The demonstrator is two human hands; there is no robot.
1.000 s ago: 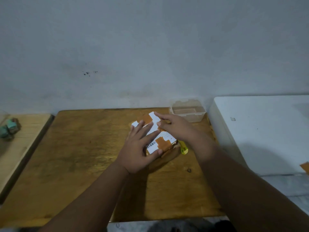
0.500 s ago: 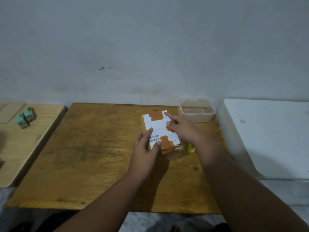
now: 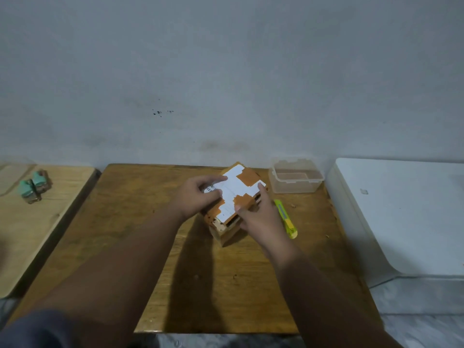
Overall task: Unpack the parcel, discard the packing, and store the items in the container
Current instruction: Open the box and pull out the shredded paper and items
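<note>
One parcel (image 3: 234, 197), one clear container (image 3: 296, 180), one yellow cutter (image 3: 286, 218), two hands. There are also two small jars w/ green lids (image 3: 34, 185) at the left edge of the frame.

The bench (image 3: 140, 234) is brown wood, worn and a bit scratched, in the middle of the frame. A lighter wood board (image 3: 32, 227) lies to the left of it & holds the jars. A white flat-topped thing (image 3: 401, 214) sits to the right (can't tell what it is). Behind it all is a plain grey wall (image 3: 226, 71) w/ a few dark specks. The floor at the bottom looks pale and marbled.

The parcel is a small brown cardboard box, at the center of the frame, near the back of the bench. Its top has a white label w/ a barcode and patches of orange-brown tape. It is turned at an angle. The near corner looks torn, and a dark gap shows under the top flap on the right side.

The left hand (image 3: 198, 197) rests on the top left part of the parcel, grip curled w/ fingers pressing the label. The right hand (image 3: 258, 217) is at the right side, grip pinching the edge of the top flap. The cutter lies just right of that hand. The container is right of the parcel, near the back.
</note>
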